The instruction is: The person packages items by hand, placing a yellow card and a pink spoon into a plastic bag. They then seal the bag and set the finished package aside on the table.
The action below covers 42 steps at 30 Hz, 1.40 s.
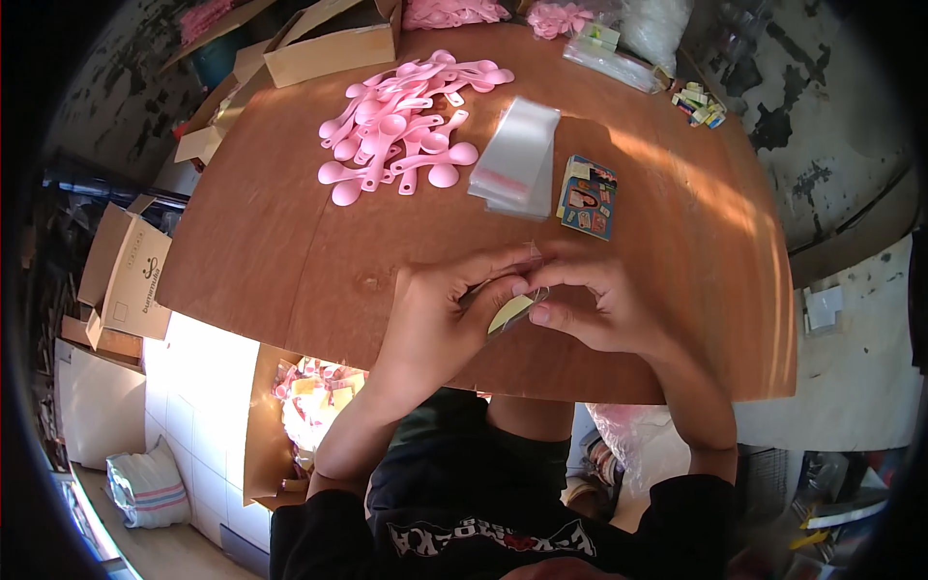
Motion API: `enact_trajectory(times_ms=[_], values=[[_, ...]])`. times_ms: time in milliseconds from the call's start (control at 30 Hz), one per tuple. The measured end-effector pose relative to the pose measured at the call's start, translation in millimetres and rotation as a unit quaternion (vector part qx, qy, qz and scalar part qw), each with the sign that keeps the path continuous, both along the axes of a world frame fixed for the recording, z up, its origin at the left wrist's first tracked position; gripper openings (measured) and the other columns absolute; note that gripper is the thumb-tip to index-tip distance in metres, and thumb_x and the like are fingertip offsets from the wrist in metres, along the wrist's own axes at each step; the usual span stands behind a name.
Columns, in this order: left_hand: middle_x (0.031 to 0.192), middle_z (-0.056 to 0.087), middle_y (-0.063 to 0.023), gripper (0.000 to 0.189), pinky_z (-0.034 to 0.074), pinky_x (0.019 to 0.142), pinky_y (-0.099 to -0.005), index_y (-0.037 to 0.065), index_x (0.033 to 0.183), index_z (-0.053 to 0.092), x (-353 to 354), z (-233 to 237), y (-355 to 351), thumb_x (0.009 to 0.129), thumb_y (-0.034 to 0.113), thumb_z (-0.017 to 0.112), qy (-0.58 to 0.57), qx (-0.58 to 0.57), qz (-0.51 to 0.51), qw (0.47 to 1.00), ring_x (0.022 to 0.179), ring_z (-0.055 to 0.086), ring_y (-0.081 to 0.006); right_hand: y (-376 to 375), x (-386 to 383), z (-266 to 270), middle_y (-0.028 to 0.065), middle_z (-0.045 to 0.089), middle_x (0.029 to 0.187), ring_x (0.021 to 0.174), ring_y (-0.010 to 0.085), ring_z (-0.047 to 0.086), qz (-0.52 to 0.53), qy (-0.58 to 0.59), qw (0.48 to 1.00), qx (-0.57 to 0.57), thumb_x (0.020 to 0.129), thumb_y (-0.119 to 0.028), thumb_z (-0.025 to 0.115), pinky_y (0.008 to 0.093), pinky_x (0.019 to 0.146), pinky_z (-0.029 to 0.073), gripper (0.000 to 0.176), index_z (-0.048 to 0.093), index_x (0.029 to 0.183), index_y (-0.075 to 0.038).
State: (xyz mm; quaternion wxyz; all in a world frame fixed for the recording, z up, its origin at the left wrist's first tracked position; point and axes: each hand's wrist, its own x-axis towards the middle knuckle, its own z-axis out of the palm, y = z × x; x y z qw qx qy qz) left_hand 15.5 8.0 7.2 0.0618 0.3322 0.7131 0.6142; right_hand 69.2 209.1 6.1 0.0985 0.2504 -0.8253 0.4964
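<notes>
- Two hands meet at the near edge of the table (pixel 290 251), just in front of the person's chest; close work, kept where the eyes look straight down on it.
- Left hand (pixel 435 314): fingers curled in, thumb and forefinger pinched on the left side of a small clear bag (pixel 527 302). Wrist bent inward, forearm coming up from under the table edge.
- Right hand (pixel 604 304): fingertips closed on the right side of the same bag, thumb beneath, knuckles raised. Both hands are clamped on it; the thin film would likely slip or fold otherwise.
- Yellow card (pixel 507 314) shows between the two thumbs, tilted, at or inside the bag; I cannot tell how far in.
- The bag is held just above the wood, not lying on it.
- Supplies lie farther out within arm's reach, probably sorted by kind: pile of pink spoons (pixel 406 121) far left of centre, stack of clear bags (pixel 517 159) to its right, stack of picture cards (pixel 587 196) just beside that.
- Open cardboard box (pixel 333 43) at the far left edge.
- Box under the table (pixel 261 425), near left, holds pink and yellow packets.
</notes>
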Motion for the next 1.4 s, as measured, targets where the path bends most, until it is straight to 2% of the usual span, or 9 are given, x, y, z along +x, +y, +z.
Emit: enact_trajectory(times_ms=[167,400,533,700,767,900,1067,1233,1400], values=[[0.101,0.072,-0.0154,0.024,0.057,0.076,-0.0300,-0.002,0.109,0.070,9,8,7,0.085,-0.006,0.063,0.077,0.022,0.010,0.997,0.086,0.072,-0.0201,-6,8,6,0.0089,0.069,0.095,0.093,0.0176,0.065,-0.033,-0.110,0.993,0.011,0.082,-0.011,0.076,0.0303,0.083,0.049,0.019,0.069,0.096,0.000],[0.090,0.071,-0.0159,0.028,0.055,0.068,-0.0362,0.004,0.108,0.070,15,25,9,0.081,0.006,0.071,0.184,-0.089,-0.015,0.979,0.077,0.069,-0.0322,0,14,-15,0.0124,0.070,0.089,0.080,0.0204,0.068,-0.056,-0.051,0.995,0.070,0.084,-0.009,0.074,0.0301,0.070,0.051,0.015,0.070,0.096,-0.001],[0.094,0.070,-0.0164,0.033,0.054,0.069,-0.0386,0.005,0.111,0.067,18,25,-3,0.079,0.009,0.074,0.129,-0.019,-0.023,0.991,0.080,0.068,-0.0345,-9,13,-11,0.0106,0.071,0.091,0.086,0.0182,0.067,-0.041,-0.074,0.996,-0.010,0.086,-0.008,0.071,0.0290,0.071,0.051,0.015,0.071,0.100,-0.001],[0.096,0.070,-0.0144,0.036,0.055,0.074,-0.0358,0.003,0.113,0.065,14,3,-39,0.078,0.008,0.075,0.093,-0.158,-0.014,0.983,0.085,0.070,-0.0307,-12,3,-2,0.0104,0.069,0.084,0.077,0.0161,0.066,0.014,-0.054,0.998,-0.027,0.090,-0.003,0.063,0.0280,0.071,0.053,0.017,0.069,0.105,0.003],[0.092,0.070,-0.0154,0.034,0.055,0.070,-0.0361,0.003,0.113,0.064,14,-10,-52,0.080,0.007,0.074,0.059,-0.063,0.021,0.996,0.082,0.071,-0.0303,-13,-6,6,0.0110,0.070,0.096,0.087,0.0144,0.066,0.031,-0.081,0.971,-0.221,0.091,-0.005,0.064,0.0274,0.073,0.052,0.021,0.068,0.111,0.001],[0.094,0.072,-0.0143,0.036,0.054,0.072,-0.0302,0.000,0.115,0.063,9,-35,-57,0.082,0.003,0.074,-0.036,0.069,0.092,0.993,0.084,0.071,-0.0213,5,-75,23,0.0056,0.069,0.087,0.076,0.0097,0.064,-0.145,-0.033,0.987,-0.063,0.091,-0.010,0.065,0.0240,0.069,0.051,0.020,0.068,0.108,0.001],[0.098,0.073,-0.0116,0.038,0.052,0.079,-0.0269,-0.002,0.119,0.061,-4,-47,-59,0.083,0.003,0.074,-0.156,0.107,0.050,0.981,0.089,0.068,-0.0134,42,-209,-3,0.0048,0.070,0.087,0.072,0.0107,0.065,-0.162,0.053,0.985,0.022,0.089,-0.010,0.065,0.0244,0.067,0.051,0.020,0.069,0.107,-0.002],[0.101,0.071,-0.0111,0.039,0.051,0.083,-0.0255,-0.003,0.120,0.059,-8,-54,-61,0.084,0.000,0.073,-0.181,0.099,0.016,0.978,0.094,0.066,-0.0121,44,-286,-7,0.0176,0.071,0.098,0.086,0.0297,0.070,-0.261,0.140,0.899,0.322,0.082,-0.010,0.064,0.0377,0.081,0.054,0.027,0.067,0.108,-0.001],[0.102,0.070,-0.0118,0.041,0.053,0.083,-0.0261,-0.002,0.120,0.057,-9,-51,-61,0.083,-0.003,0.073,-0.155,0.057,0.009,0.986,0.095,0.066,-0.0135,46,-338,-15,0.0207,0.068,0.102,0.095,0.0377,0.066,-0.276,0.039,0.893,0.353,0.080,-0.011,0.065,0.0436,0.087,0.052,0.027,0.069,0.105,-0.002]])
